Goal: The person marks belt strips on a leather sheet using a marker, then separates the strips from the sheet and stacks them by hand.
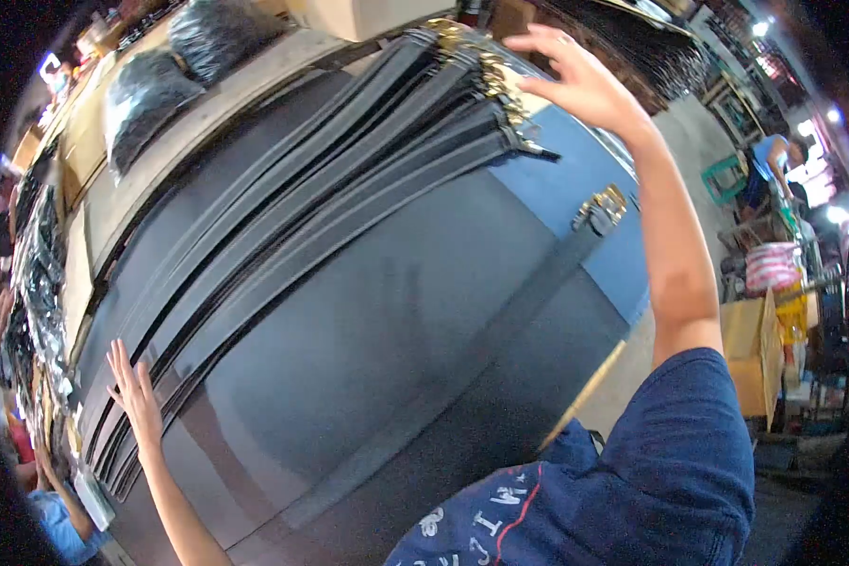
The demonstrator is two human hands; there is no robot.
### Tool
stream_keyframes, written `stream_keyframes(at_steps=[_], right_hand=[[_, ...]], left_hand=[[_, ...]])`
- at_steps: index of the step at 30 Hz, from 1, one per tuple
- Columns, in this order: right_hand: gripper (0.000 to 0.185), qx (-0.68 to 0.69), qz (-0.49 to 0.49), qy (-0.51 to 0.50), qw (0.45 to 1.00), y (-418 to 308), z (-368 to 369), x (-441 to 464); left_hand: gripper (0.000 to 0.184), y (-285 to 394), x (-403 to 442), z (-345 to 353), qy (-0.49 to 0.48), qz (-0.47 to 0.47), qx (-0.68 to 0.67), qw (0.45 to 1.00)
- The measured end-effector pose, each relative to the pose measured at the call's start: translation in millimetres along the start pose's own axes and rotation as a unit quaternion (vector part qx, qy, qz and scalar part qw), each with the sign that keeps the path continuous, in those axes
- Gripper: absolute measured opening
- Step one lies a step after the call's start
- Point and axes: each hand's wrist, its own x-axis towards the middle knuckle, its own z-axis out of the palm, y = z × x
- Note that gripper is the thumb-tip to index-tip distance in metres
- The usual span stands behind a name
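Note:
Several black belts [283, 193] lie in long stacks across the dark table, their gold buckles [495, 80] bunched at the far end. Just right of these buckles is my right hand [580, 80], its fingers and thumb apart and nothing held. My left hand [134, 396] is stretched out over or against the belts near their other end; whether it touches them I cannot tell. Closer to me lies another dark belt or small stack [528, 288], with gold buckles [601, 209] at its right end.
The dark table [349, 377] has a blue sheet [557, 179] at its right end. Plastic-wrapped bundles [151, 99] sit along the far side. A person in blue [772, 165] is at the right, near a cardboard box [753, 349]. Another person's sleeve [61, 528] shows at lower left.

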Motion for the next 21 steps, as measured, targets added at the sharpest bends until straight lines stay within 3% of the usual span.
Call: stream_keyframes(at_steps=[1, 5, 6, 12, 16, 19, 21], right_hand=[[0.039, -0.011, -0.018, -0.011, 1.0, -7, -20, -30], [0.035, 0.09, 0.13, -0.111, 0.981, 4, -76, -146], [0.034, 0.127, 0.192, -0.108, 0.967, 11, -81, -171], [0.025, 0.042, 0.379, -0.09, 0.92, 79, -76, -290], [0.021, -0.038, 0.325, -0.08, 0.941, 100, -65, -310], [0.024, -0.009, 0.294, -0.066, 0.953, 155, -46, -337], [0.024, 0.008, 0.295, -0.09, 0.951, 155, -36, -338]], left_hand=[[0.056, 13, -16, -4, -0.014, 0.03, -0.013, 0.999], [0.051, 91, -93, -38, -0.087, 0.107, -0.025, 0.99], [0.052, 111, -111, -49, -0.108, 0.093, -0.046, 0.989], [0.047, 133, -211, -61, -0.118, 0.037, -0.108, 0.987], [0.043, 131, -258, -59, -0.097, 0.003, -0.067, 0.993], [0.041, 133, -279, -56, -0.072, -0.044, -0.081, 0.993], [0.041, 132, -290, -52, -0.058, -0.063, -0.1, 0.991]])
